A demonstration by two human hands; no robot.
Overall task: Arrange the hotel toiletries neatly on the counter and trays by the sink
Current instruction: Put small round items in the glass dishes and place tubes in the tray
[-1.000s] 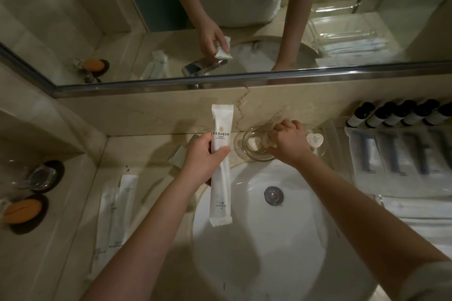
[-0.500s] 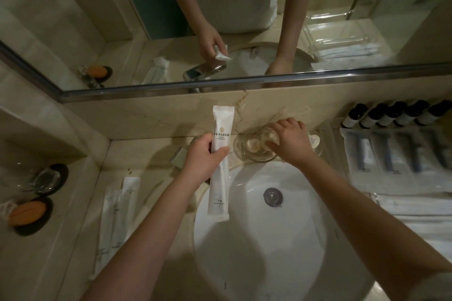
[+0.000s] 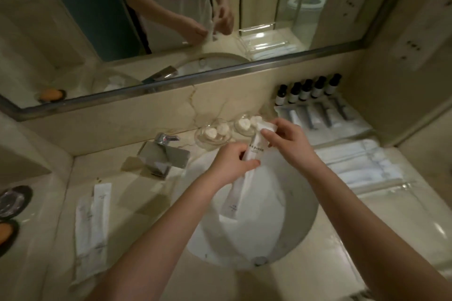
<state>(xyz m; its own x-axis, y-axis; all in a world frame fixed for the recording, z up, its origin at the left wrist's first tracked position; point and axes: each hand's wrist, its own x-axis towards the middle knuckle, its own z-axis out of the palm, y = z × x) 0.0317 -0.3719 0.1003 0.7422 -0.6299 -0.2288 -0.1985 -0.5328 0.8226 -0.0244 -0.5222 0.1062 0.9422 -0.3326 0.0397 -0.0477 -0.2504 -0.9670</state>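
Both hands hold one long white toiletry packet upright over the white sink basin. My left hand grips its middle; my right hand pinches its top end. Behind them stand two clear glass dishes with small round white soaps. On the right counter a clear tray carries flat wrapped items, and a row of several small dark-capped bottles lines the wall. On the left counter lie two more long white packets.
A chrome faucet stands left of the basin. Folded white towels lie on the right counter. At the far left a side ledge holds a glass and an orange object on dark coasters. A mirror runs along the back wall.
My right hand left the glass dish and took hold of the packet's top end. The view swung left, so the sink and hands now sit further right.
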